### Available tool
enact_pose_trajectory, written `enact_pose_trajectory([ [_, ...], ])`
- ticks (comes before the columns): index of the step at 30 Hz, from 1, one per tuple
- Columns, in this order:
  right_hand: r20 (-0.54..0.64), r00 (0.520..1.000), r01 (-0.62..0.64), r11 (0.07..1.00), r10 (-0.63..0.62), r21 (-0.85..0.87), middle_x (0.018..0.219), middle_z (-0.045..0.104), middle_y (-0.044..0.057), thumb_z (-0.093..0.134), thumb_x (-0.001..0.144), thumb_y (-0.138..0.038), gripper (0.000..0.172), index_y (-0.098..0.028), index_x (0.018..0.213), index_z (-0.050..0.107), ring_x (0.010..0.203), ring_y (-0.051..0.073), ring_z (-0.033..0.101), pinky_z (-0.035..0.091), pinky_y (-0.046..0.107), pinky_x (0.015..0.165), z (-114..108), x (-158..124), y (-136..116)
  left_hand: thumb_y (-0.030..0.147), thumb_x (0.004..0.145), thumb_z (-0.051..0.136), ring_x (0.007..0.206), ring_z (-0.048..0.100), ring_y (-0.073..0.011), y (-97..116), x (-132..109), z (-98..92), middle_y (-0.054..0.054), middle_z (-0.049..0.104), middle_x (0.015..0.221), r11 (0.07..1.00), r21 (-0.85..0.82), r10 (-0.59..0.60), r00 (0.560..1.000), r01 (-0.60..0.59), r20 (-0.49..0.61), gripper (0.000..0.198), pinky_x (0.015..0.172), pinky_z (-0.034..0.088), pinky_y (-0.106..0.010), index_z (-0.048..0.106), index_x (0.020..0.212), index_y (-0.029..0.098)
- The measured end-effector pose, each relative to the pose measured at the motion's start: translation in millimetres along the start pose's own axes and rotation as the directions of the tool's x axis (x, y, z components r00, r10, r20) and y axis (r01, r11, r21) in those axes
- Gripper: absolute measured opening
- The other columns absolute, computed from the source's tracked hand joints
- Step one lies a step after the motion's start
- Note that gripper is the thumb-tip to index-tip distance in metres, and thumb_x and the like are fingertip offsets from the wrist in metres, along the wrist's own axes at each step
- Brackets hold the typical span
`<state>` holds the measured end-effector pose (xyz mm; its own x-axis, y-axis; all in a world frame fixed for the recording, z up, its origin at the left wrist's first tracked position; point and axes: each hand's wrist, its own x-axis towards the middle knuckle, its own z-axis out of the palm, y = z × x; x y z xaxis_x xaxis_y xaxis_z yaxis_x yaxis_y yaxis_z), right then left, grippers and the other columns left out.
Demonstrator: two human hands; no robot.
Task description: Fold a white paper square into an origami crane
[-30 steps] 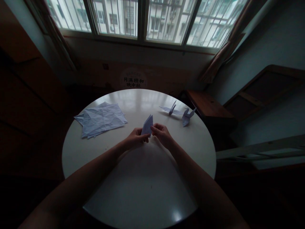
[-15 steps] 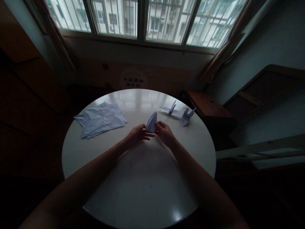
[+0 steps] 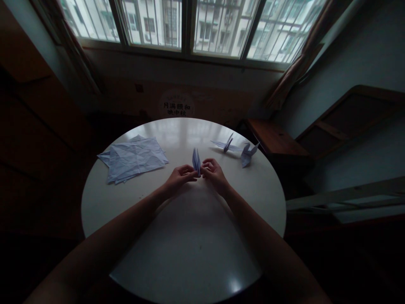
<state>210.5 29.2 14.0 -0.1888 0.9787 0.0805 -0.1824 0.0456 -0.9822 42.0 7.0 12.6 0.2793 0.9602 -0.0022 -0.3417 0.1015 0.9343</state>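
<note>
Both hands meet over the middle of the round white table (image 3: 190,253), pinching a narrow folded paper piece (image 3: 196,160) between them. The left hand (image 3: 179,177) grips its lower edge from one side with fingertips pressed together on it, and the right hand (image 3: 215,173) does the same from the other. The piece stands upright, point up; in this dim light its creases are hard to make out. Beyond the right hand sit two finished paper cranes (image 3: 236,150). To the left lies a loose stack of creased paper sheets (image 3: 133,158).
</note>
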Motion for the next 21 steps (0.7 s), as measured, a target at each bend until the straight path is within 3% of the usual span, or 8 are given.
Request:
enact_pose_trajectory([
  [5, 0.047, 0.998, 0.041, 0.993, -0.036, -0.110, 0.077, 0.064, -0.001, 0.077, 0.066, -0.047, 0.037, -0.018, 0.083, 0.061, 0.069, 0.012, 0.059, 0.043, 0.024, 0.061, 1.8, -1.8, -5.7, 0.040, 0.062, 0.085, 0.077, 0.067, -0.0167, 2.6, 0.4, -1.4, -0.006, 0.071, 0.082, 0.993, 0.107, 0.061, 0.996, -0.053, -0.066, 0.038, 0.078, 0.053, -0.034, 0.068, 0.079, 0.011],
  [12, 0.086, 0.996, 0.021, 0.996, -0.013, -0.082, 0.072, 0.064, 0.000, 0.070, 0.071, -0.055, 0.040, -0.018, 0.082, 0.063, 0.072, 0.014, 0.061, 0.046, 0.026, 0.063, 1.6, -1.1, -2.0, 0.037, 0.062, 0.084, 0.068, 0.064, -0.0144, 7.4, -1.6, -0.5, -0.005, 0.071, 0.075, 0.976, 0.195, 0.118, 0.989, -0.098, -0.093, 0.034, 0.061, 0.045, -0.025, 0.070, 0.080, 0.012],
  [21, 0.113, 0.993, -0.031, 0.993, 0.044, -0.116, 0.064, 0.060, -0.004, 0.080, 0.063, -0.049, 0.042, -0.018, 0.079, 0.058, 0.058, 0.010, 0.054, 0.041, 0.023, 0.057, 3.7, -3.7, -3.6, 0.035, 0.066, 0.082, 0.069, 0.067, -0.0158, 4.5, -3.0, -1.3, -0.005, 0.071, 0.076, 0.956, 0.276, 0.118, 0.992, -0.098, -0.054, 0.032, 0.063, 0.048, -0.025, 0.069, 0.081, 0.011],
])
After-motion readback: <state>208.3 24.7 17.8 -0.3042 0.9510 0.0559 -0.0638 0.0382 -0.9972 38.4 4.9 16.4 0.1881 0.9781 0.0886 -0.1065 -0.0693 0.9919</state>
